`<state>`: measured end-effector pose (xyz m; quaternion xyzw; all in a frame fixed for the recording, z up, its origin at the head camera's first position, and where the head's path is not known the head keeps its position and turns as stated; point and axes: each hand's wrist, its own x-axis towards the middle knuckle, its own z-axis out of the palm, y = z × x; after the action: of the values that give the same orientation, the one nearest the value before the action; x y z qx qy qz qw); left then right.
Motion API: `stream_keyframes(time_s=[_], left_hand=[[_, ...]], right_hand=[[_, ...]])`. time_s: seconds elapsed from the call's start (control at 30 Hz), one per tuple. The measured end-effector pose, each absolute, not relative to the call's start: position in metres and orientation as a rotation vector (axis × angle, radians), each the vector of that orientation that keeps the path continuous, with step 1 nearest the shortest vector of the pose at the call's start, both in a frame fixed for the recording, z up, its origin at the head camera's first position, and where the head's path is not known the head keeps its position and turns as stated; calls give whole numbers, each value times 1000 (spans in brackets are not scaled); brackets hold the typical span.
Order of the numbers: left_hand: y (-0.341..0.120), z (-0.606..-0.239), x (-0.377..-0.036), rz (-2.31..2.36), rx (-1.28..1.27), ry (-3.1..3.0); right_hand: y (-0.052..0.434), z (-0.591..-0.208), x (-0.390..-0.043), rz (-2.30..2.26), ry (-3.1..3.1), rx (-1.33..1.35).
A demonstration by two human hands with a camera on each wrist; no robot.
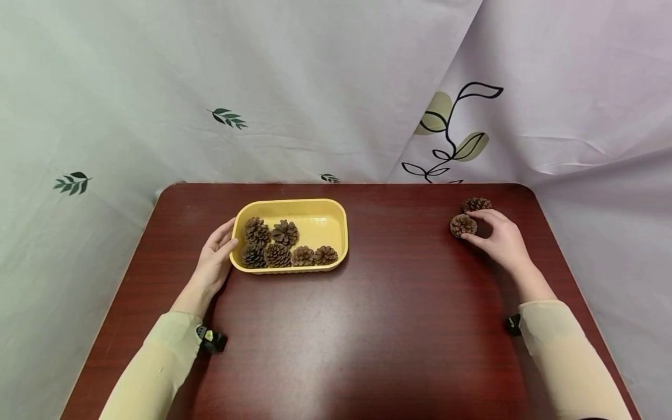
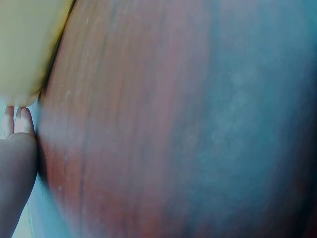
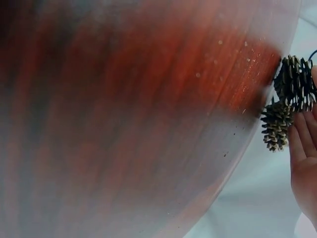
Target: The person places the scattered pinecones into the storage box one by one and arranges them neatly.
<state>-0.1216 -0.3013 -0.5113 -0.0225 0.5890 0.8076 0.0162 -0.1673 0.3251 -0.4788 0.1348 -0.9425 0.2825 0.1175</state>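
A yellow tray (image 1: 320,233) stands left of centre on the table, with several brown pine cones (image 1: 277,255) along its left and front sides. My left hand (image 1: 214,256) holds the tray's left end, thumb over the rim and fingers along the outer wall. In the left wrist view, fingertips (image 2: 25,119) show right at the tray's edge (image 2: 29,54). At the far right of the table, my right hand (image 1: 501,240) pinches a pine cone (image 1: 463,226) between thumb and fingers. Just behind it lies another pine cone (image 1: 477,203), partly hidden; the right wrist view shows this second cone (image 3: 276,124) beside the fingers.
The dark red wooden table (image 1: 388,309) has rounded far corners. Pale curtains (image 1: 315,87) with leaf prints hang close behind it and along both sides. A small black wrist camera (image 1: 212,339) sits under the left sleeve, another (image 1: 513,325) under the right.
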Motion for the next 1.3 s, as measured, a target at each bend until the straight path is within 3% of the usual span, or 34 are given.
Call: stream_keyframes(time_s=[0.53,1.3], left_hand=[[-301,-510,-123,2513,-66,1828],[-301,-510,-120,2511,-63,1827]], right_hand=[[316,-476,-169,849,-2720,429],[238,-469,-176,1074,-2646,536]])
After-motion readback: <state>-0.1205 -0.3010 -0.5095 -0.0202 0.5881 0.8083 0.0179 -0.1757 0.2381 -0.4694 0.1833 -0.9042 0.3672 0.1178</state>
